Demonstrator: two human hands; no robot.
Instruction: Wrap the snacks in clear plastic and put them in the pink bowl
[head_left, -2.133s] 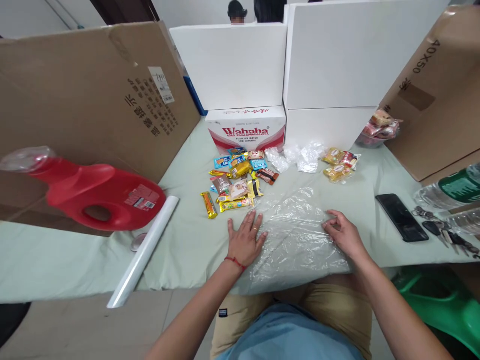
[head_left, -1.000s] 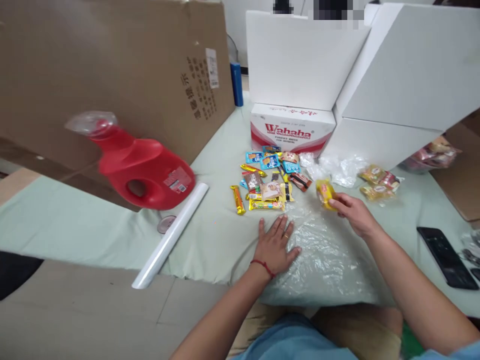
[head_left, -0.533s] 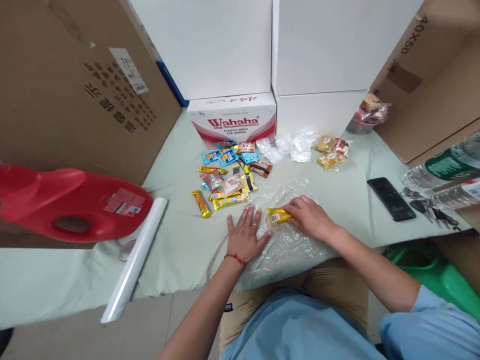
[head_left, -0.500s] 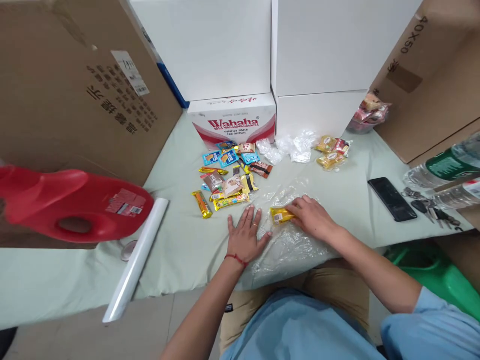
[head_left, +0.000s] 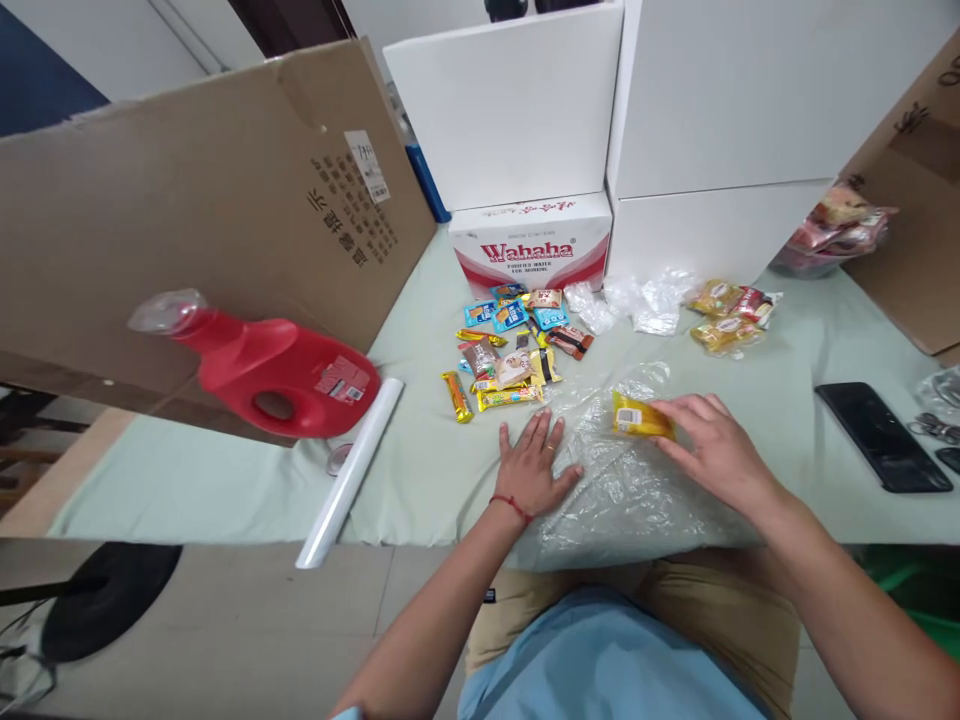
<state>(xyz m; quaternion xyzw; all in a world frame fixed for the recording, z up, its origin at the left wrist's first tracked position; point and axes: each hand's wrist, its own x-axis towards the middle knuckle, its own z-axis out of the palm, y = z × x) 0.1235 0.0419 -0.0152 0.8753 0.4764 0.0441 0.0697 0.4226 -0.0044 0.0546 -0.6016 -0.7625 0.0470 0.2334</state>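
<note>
A sheet of clear plastic wrap (head_left: pixel 637 490) lies spread on the pale green tablecloth (head_left: pixel 225 480) near the table's front edge. My left hand (head_left: pixel 534 463) lies flat, fingers spread, on the sheet's left edge. My right hand (head_left: pixel 712 450) rests on the sheet with its fingertips on a yellow snack packet (head_left: pixel 636 417), fingers stretched out over it. A pile of small wrapped snacks (head_left: pixel 510 345) sits just beyond my left hand.
A red detergent jug (head_left: pixel 281 370) lies at the left beside a white roll (head_left: pixel 352 470). A Wahaha carton (head_left: pixel 532 245) and white boxes (head_left: pixel 750 110) stand behind. More snacks (head_left: pixel 727 315), crumpled plastic (head_left: pixel 637 300) and a black phone (head_left: pixel 881 435) are to the right. Cardboard (head_left: pixel 187 220) leans at left.
My right hand left the sheet, fetched a yellow packet from beyond it and set it down on the plastic wrap. My left hand stayed flat on the sheet's left edge.
</note>
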